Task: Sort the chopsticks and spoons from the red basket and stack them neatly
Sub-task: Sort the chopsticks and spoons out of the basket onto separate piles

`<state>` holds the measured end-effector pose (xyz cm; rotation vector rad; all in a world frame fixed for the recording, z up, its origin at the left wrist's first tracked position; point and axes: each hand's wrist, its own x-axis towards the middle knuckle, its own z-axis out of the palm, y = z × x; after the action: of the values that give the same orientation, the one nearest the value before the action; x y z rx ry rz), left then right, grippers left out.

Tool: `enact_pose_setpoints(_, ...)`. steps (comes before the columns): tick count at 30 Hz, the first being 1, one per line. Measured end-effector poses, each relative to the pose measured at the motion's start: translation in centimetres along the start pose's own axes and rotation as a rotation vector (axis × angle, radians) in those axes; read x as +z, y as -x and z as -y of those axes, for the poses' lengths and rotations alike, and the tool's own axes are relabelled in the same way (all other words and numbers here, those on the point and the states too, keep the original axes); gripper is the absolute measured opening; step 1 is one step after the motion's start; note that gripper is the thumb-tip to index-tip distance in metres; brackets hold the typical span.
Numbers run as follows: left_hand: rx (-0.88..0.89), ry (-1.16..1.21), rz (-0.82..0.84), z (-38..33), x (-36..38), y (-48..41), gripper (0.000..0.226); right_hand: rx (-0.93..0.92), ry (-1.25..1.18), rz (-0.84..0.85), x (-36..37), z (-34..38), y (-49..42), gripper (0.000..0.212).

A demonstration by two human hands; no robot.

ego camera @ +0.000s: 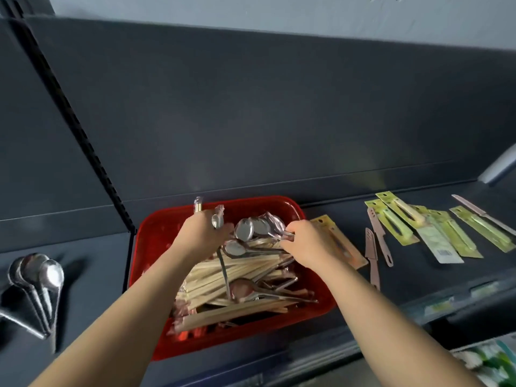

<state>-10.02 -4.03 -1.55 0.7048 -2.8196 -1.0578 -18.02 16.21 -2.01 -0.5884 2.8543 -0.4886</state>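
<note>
Your left hand is over the back of the red basket, fist closed around a small bunch of wrapped spoons, bowls and wrapper ends sticking up above your knuckles; one long handle hangs down from the fist over the pile. Your right hand is at the basket's right rim, fingertips pinched on the handle end of a wrapped spoon lying among the loose spoons at the back. The basket sits on the dark shelf, full: wooden chopsticks in a rough heap through the middle and front, more spoons on top nearer you. Left of the basket, well apart, a stack of metal spoons rests on the shelf, bowls nested, handles pointing toward you. Right of the basket lie an orange carded pack partly under your right wrist, pinkish knives, and several green carded packs, contents too blurred to name.
</note>
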Motion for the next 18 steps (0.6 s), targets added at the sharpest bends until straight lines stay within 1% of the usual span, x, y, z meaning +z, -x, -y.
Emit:
enact_pose_setpoints(3, -0.032, -0.22, 0.037, -0.5, 0.6, 0.4, 0.032, -0.02, 0.039, 0.025, 0.7, -0.1, -0.7, 0.022)
enact_pose_setpoints(5, -0.077, -0.312, 0.011, -0.4, 1.1, 0.7, 0.035, -0.048, 0.008, 0.09, 0.6, -0.2, -1.2, 0.017)
enact_pose_setpoints(6, -0.098, -0.296, -0.002, -0.3, 1.3, 0.8, 0.037, -0.055, -0.02, 0.117, 0.4, -0.3, -1.3, 0.019)
enact_pose_setpoints(8, -0.119, -0.139, -0.027, 0.0, 1.7, 0.9, 0.04, -0.063, -0.041, 0.13, -0.6, -0.6, -1.4, 0.024)
enact_pose_setpoints(10, -0.108, 0.042, -0.033, 0.1, 1.7, 1.2, 0.036, -0.057, -0.007, 0.107, -1.8, -1.2, -1.4, 0.019)
enact_pose_setpoints(12, -0.09, 0.148, -0.042, 0.3, 1.6, 1.3, 0.028, -0.05, 0.033, 0.078, -2.6, -1.8, -1.4, 0.016)
enact_pose_setpoints(13, -0.086, 0.184, -0.047, 0.3, 1.6, 1.4, 0.027, -0.049, 0.042, 0.068, -2.8, -2.1, -1.3, 0.017)
enact_pose_setpoints(16, -0.101, 0.241, -0.024, 0.2, 1.6, 1.7, 0.028, -0.056, 0.011, 0.066, -2.8, -2.3, -0.9, 0.03)
enact_pose_setpoints(18, -0.134, 0.253, 0.004, 0.0, 1.7, 1.8, 0.028, -0.05, 0.015, 0.099, -2.4, -2.1, -0.8, 0.03)
